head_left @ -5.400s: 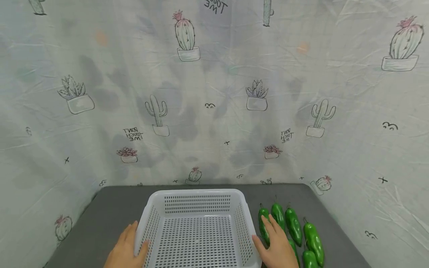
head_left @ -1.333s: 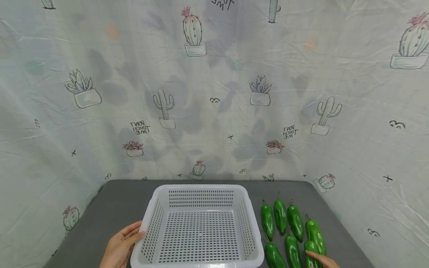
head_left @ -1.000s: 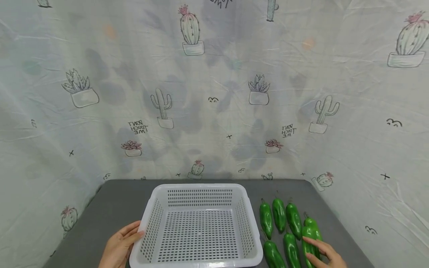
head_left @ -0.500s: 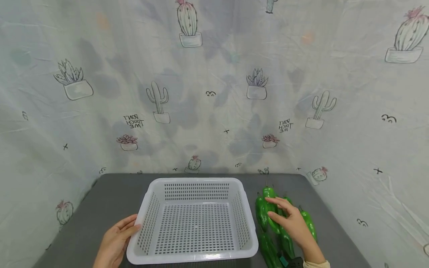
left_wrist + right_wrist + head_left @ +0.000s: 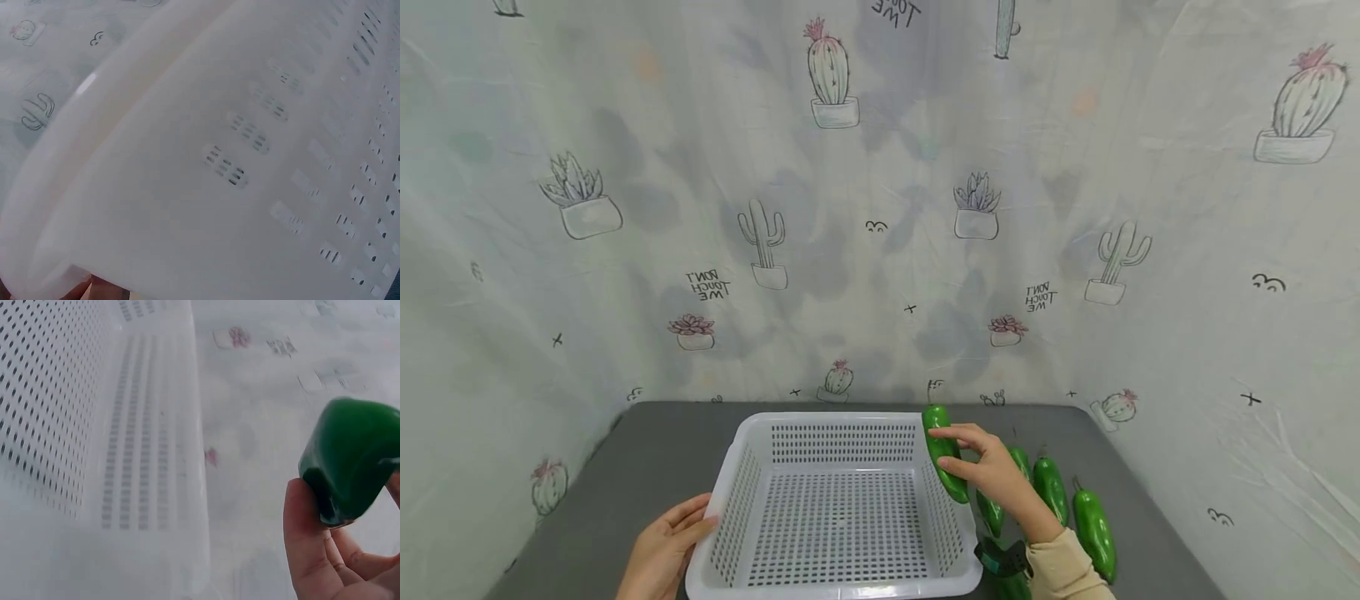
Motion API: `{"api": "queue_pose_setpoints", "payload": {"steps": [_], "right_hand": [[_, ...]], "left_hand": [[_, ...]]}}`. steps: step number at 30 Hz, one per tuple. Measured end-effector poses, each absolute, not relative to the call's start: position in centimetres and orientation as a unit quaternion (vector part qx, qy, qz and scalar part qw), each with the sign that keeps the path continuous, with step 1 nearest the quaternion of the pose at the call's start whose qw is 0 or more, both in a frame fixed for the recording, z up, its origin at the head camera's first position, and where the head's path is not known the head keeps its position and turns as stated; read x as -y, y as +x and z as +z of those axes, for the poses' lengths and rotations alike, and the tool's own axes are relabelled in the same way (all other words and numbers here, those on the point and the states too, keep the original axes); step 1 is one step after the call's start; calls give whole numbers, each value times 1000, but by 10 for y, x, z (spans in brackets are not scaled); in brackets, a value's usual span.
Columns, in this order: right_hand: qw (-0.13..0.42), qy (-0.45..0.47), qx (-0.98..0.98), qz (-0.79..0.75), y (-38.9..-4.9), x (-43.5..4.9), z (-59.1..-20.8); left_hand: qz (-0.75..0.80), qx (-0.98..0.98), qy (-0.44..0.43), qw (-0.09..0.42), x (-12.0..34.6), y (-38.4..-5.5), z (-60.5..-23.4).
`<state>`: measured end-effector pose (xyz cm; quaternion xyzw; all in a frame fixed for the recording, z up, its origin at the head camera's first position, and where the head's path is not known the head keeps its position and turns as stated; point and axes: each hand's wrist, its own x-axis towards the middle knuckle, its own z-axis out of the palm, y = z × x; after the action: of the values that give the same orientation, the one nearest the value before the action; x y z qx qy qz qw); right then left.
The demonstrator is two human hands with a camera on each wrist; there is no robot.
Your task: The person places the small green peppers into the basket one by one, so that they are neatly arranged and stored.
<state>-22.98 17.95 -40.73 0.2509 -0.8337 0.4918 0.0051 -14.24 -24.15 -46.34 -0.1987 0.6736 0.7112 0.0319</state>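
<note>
Bare left grip (image 5: 662, 543), bare right grip (image 5: 991, 467), creased cream right sleeve (image 5: 1066, 572), black wrist device (image 5: 1017, 557), small teal patch (image 5: 990, 563)

Grey tbl (image 5: 662, 450); pale wrinkled backdrop (image 5: 865, 167) behind; potted-cactus prints (image 5: 829, 73) & mirrored lettering (image 5: 708, 286) on it.

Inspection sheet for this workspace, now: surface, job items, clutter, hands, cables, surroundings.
Surface: dark grey tabletop, under basket and peppers.
Job items: white perforated basket; one green pepper in hand near its far right corner; other green peppers lie right of the basket, some partly hidden by the arm.
Clutter: nothing seen.
Left hand: grips basket's left rim.
Right hand: pinches the held pepper; black wrist device worn.
Cables: nothing seen.
Surroundings: creased cactus-print sheeting behind and beside the table.
</note>
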Motion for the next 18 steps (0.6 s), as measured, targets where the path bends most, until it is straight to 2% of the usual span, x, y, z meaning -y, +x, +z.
{"api": "queue_pose_setpoints", "payload": {"steps": [12,18], "right_hand": [[-105,251,799,536,-239,-112,-410],[-139,240,800,532,-244,-72,-418]], "left_hand": [[721,-662,-203,25,240,-141,-468],[724,-660,-202,15,240,-141,-467]]}}
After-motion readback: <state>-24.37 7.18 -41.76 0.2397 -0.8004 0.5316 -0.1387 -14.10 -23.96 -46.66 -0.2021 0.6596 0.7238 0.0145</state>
